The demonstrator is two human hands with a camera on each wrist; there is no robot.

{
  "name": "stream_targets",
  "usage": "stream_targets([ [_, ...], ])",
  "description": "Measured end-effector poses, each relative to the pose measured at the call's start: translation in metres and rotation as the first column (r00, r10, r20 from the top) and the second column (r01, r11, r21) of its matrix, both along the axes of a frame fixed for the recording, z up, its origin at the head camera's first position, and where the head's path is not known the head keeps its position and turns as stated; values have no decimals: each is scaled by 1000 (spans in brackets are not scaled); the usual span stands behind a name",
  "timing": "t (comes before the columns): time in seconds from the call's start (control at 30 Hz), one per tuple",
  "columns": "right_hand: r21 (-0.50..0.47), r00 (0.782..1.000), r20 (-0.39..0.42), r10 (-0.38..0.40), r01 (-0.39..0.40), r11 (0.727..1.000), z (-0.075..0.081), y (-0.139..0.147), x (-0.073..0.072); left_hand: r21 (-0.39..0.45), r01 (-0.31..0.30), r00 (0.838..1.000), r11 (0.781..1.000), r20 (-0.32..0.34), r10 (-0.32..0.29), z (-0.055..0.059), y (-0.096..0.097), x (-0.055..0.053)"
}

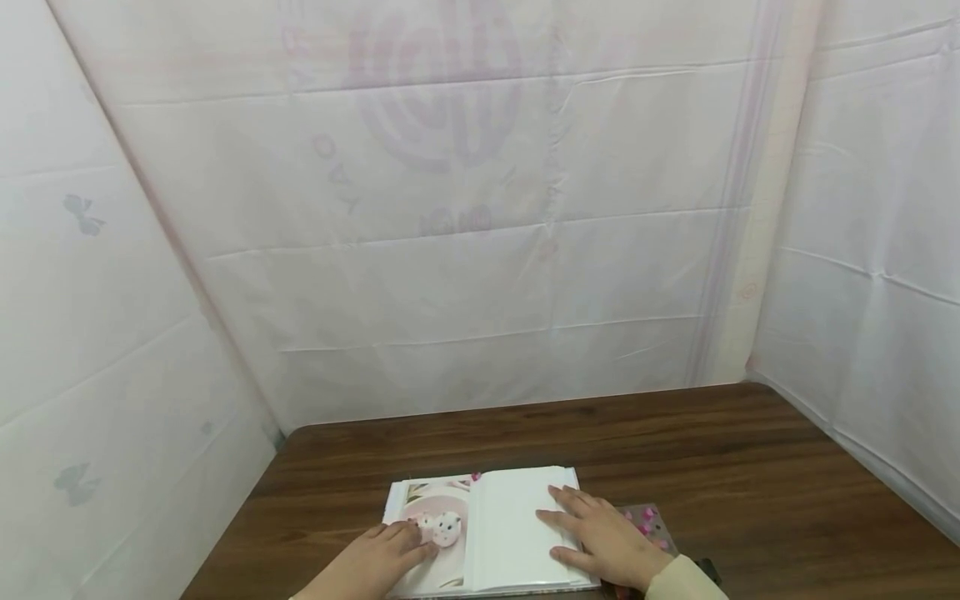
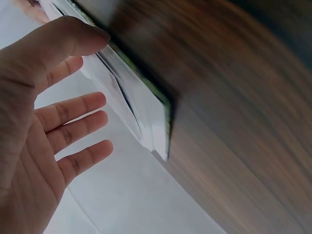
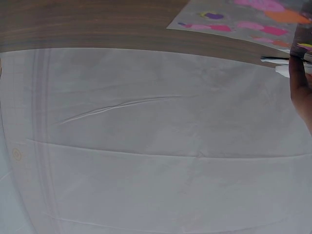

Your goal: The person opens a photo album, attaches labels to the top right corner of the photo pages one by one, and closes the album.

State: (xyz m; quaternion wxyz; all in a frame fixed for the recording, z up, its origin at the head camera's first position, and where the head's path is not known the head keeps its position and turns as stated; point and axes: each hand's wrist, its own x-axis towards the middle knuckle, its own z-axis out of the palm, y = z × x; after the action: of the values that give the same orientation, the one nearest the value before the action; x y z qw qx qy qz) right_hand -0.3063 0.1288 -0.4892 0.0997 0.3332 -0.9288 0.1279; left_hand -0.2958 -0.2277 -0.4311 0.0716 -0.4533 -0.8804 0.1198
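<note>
An open book [image 1: 517, 529] with thick white pages lies at the table's front edge. Its left page carries a picture [image 1: 446, 528] of a pale round shape with dark dots on pink. My left hand [image 1: 382, 552] rests over that page's lower left corner; in the left wrist view its thumb [image 2: 83, 36] lies along the book's edge and the other fingers are extended. Across the plain white right page, my right hand [image 1: 606, 537] lies with fingers spread. Only a sliver of that hand [image 3: 300, 92] shows in the right wrist view.
Partly behind the right hand is a see-through sheet [image 1: 651, 518] with pink, orange and purple patches. A small dark object [image 1: 707, 571] sits by the right sleeve. The brown wooden table [image 1: 750, 467] meets white cloth hangings [image 1: 487, 292] at the back and sides.
</note>
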Motion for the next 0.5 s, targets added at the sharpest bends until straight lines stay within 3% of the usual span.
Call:
stream_targets([
  [0.13, 1, 1000, 13, 0, 0, 1000, 1, 2, 1, -32, -42, 999, 999, 19, 43, 0, -7, 1],
  [0.3, -2, 1000, 20, 0, 0, 1000, 1, 6, 3, -85, -144, 981, 986, 117, 153, 4, -10, 6],
  [0.5, -14, 1000, 21, 0, 1, 1000, 1, 12, 5, -96, -137, 982, 986, 121, 148, 7, -10, 7],
])
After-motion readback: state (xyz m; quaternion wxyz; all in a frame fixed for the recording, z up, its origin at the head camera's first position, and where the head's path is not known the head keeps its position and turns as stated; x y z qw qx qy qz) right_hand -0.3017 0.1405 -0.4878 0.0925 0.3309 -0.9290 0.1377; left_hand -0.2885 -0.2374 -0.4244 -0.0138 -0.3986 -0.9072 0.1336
